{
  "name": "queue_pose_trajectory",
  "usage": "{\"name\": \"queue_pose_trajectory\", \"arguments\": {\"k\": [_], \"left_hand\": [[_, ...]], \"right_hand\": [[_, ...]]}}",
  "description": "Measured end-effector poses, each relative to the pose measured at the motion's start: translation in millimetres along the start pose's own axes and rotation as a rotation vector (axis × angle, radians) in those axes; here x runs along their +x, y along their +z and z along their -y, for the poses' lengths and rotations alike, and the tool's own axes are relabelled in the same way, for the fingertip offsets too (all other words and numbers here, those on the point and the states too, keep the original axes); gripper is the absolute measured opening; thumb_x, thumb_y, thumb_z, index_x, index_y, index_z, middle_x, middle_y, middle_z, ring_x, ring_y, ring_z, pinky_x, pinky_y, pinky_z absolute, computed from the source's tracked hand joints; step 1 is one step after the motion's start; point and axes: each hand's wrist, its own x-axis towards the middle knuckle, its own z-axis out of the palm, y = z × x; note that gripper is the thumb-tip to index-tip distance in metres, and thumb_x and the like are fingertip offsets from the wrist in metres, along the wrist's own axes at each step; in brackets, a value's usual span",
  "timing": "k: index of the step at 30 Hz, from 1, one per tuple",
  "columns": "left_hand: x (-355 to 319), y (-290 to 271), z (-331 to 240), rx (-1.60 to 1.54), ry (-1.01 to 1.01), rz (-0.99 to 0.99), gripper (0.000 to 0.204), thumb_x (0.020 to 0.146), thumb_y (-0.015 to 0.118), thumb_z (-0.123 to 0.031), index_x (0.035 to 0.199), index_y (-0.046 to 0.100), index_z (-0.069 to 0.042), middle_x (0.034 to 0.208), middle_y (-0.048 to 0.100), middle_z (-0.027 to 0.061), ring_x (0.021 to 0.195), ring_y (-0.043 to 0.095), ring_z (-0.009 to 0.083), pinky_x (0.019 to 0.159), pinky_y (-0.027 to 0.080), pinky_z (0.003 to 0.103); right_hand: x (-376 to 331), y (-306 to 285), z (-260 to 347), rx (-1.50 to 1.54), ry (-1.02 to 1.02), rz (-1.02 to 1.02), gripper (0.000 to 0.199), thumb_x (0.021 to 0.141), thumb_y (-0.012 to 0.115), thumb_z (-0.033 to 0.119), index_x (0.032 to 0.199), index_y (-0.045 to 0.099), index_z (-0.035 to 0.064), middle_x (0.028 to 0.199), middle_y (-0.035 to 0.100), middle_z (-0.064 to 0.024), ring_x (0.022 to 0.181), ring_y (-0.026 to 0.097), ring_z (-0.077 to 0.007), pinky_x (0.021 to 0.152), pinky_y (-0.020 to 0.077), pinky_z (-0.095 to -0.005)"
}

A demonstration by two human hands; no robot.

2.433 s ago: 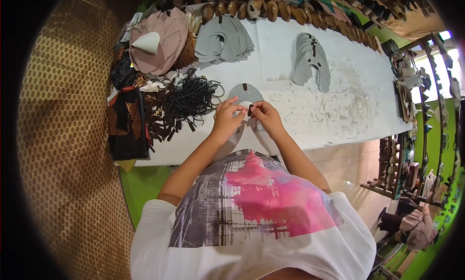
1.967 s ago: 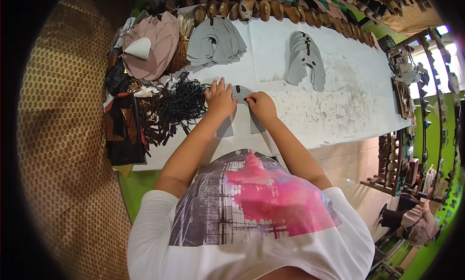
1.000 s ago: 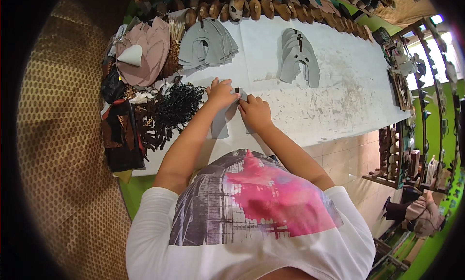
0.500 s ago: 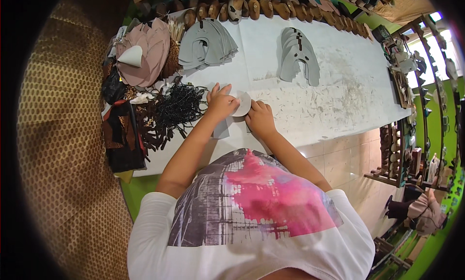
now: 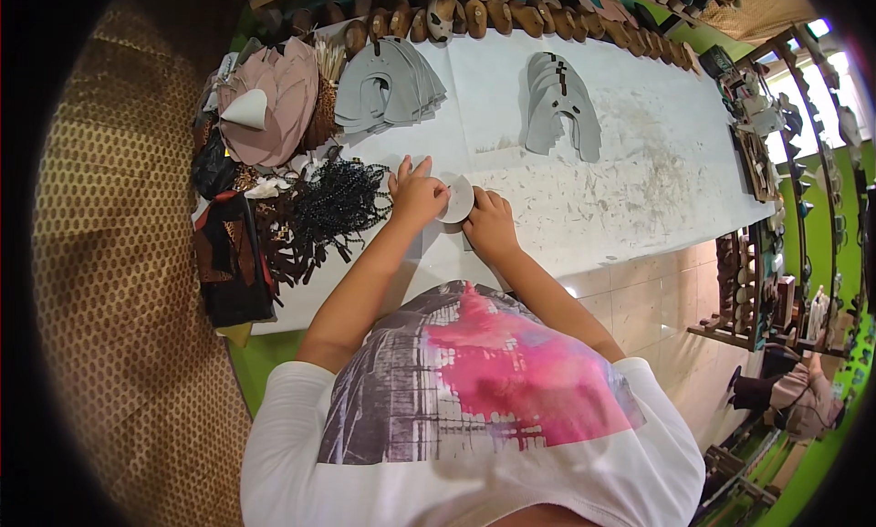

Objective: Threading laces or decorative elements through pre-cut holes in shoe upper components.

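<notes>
A grey flat sandal-shaped cutout (image 5: 456, 198) lies on the white table (image 5: 639, 189) in front of me. My left hand (image 5: 415, 194) presses on its left side with fingers spread. My right hand (image 5: 488, 224) grips its right edge from below. Both hands hide most of the piece. Just left of my left hand lies a pile of dark beaded cords (image 5: 338, 203).
A fanned stack of grey cutouts (image 5: 388, 84) and another (image 5: 557, 112) lie farther back. Pink cutouts (image 5: 278, 107) and dark leather scraps (image 5: 228, 253) crowd the table's left end. Sandals (image 5: 474, 11) line the far edge. Shelves (image 5: 776, 144) stand at right.
Both hands and the grey piece have stayed at the same spot on the table; the left hand's fingers have spread flatter over the piece.
</notes>
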Motion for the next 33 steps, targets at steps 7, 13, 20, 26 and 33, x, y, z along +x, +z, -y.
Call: {"name": "queue_pose_trajectory", "arguments": {"k": [7, 13, 20, 26, 33], "left_hand": [[1.3, -3.8, -1.1, -0.026, 0.002, 0.070, 0.012, 0.073, 0.067, -0.031, 0.080, 0.072, -0.023, 0.140, 0.038, 0.0088, 0.132, 0.021, 0.0386, 0.101, 0.012, 0.062], [17.9, -5.9, 5.2, 0.027, 0.012, 0.049, 0.009, 0.070, 0.069, -0.029, 0.078, 0.071, -0.026, 0.139, 0.039, 0.0048, 0.132, 0.020, 0.0376, 0.101, 0.011, 0.062], [10.9, -3.9, 0.7, 0.006, -0.003, 0.001, 0.007, 0.068, 0.071, -0.029, 0.073, 0.071, -0.024, 0.136, 0.043, 0.0041, 0.132, 0.021, 0.0365, 0.100, 0.010, 0.064], [10.6, -2.8, -10.5, 0.001, -0.128, -0.001, 0.006, 0.069, 0.066, -0.025, 0.069, 0.071, -0.022, 0.136, 0.043, 0.0038, 0.133, 0.021, 0.0341, 0.101, 0.009, 0.065], [21.0, -5.8, -5.6, 0.035, -0.237, 0.074, 0.007, 0.068, 0.068, -0.028, 0.069, 0.070, -0.022, 0.139, 0.040, 0.0012, 0.134, 0.017, 0.0348, 0.101, 0.008, 0.065]], "right_hand": [[-0.3, -1.8, -1.1, -0.039, -0.003, 0.016, 0.023, 0.073, 0.057, 0.018, 0.088, 0.065, 0.0029, 0.115, 0.050, -0.0079, 0.107, 0.046, -0.0240, 0.092, 0.0349, -0.0391], [0.5, 1.1, 2.7, 0.001, -0.007, -0.034, 0.021, 0.078, 0.056, 0.019, 0.091, 0.065, 0.0064, 0.114, 0.051, -0.0060, 0.105, 0.047, -0.0235, 0.090, 0.0364, -0.0393], [-0.3, -0.5, 2.0, -0.011, 0.016, -0.035, 0.020, 0.077, 0.058, 0.022, 0.087, 0.066, 0.0065, 0.112, 0.052, -0.0056, 0.105, 0.047, -0.0232, 0.089, 0.0367, -0.0388], [-1.4, -0.3, 1.4, -0.052, 0.003, 0.008, 0.019, 0.077, 0.058, 0.022, 0.082, 0.067, 0.0062, 0.110, 0.053, -0.0054, 0.104, 0.047, -0.0223, 0.089, 0.0364, -0.0379], [-1.0, -1.3, 3.2, -0.083, -0.036, -0.011, 0.029, 0.080, 0.056, 0.024, 0.103, 0.062, 0.0065, 0.111, 0.054, -0.0048, 0.102, 0.048, -0.0198, 0.086, 0.0375, -0.0359]]}}
